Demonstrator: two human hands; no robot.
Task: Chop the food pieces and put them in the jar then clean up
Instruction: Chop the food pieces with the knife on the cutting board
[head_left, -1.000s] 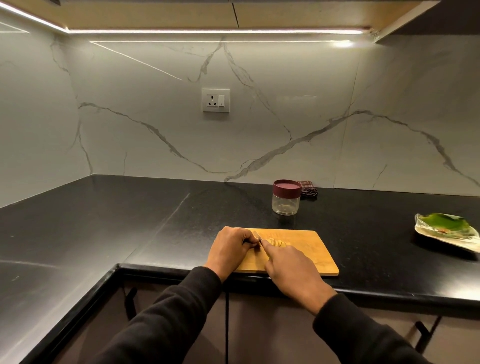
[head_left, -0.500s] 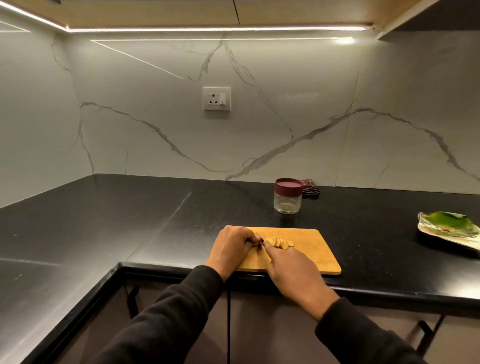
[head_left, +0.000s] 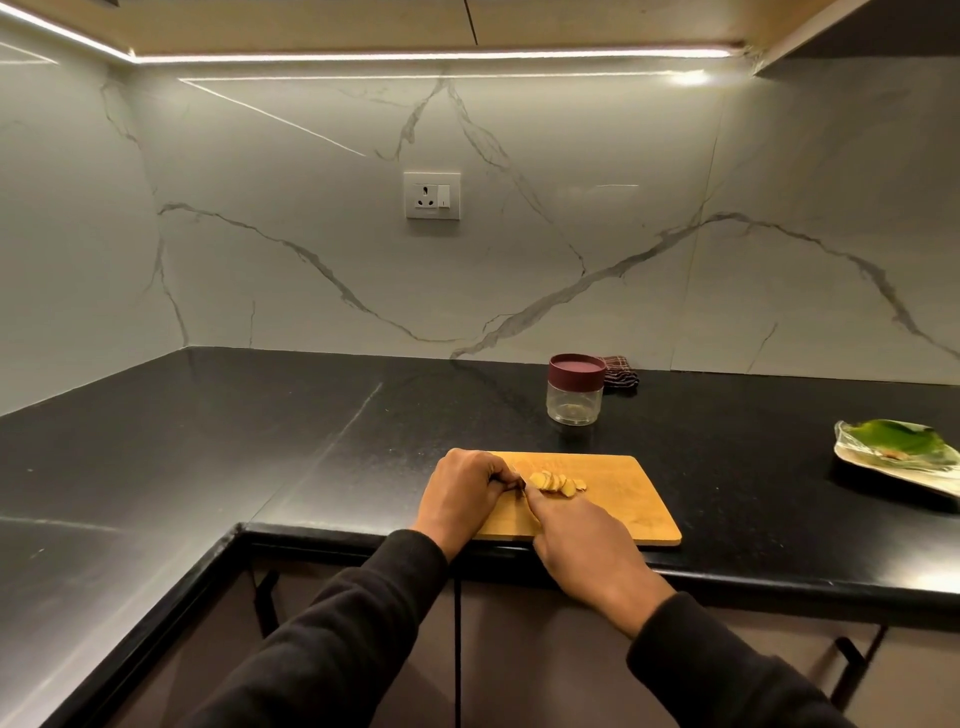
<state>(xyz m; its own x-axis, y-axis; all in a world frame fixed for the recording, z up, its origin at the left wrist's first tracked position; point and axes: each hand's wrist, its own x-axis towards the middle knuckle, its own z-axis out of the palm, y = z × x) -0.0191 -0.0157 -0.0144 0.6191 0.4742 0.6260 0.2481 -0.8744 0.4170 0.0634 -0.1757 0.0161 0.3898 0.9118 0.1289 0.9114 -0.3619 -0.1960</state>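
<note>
A wooden cutting board (head_left: 618, 499) lies at the counter's front edge. On it sits a small fan of pale yellow food slices (head_left: 556, 482). My left hand (head_left: 462, 493) is curled at the board's left end, its fingertips pinching the uncut food piece, which is mostly hidden. My right hand (head_left: 582, 545) grips a knife (head_left: 521, 487); only a dark bit of the blade shows between the two hands, right beside the slices. A clear jar (head_left: 574, 400) with a maroon lid stands shut behind the board.
A dark checked cloth (head_left: 618, 371) lies behind the jar against the marble wall. A plate with a green leaf (head_left: 904, 449) sits at the far right. The black counter (head_left: 260, 441) turns a corner to the left. Cabinet handles hang below the edge.
More cut slices now show to the right of the blade. My right hand has drawn slightly back toward me, and my left hand stays curled on the piece.
</note>
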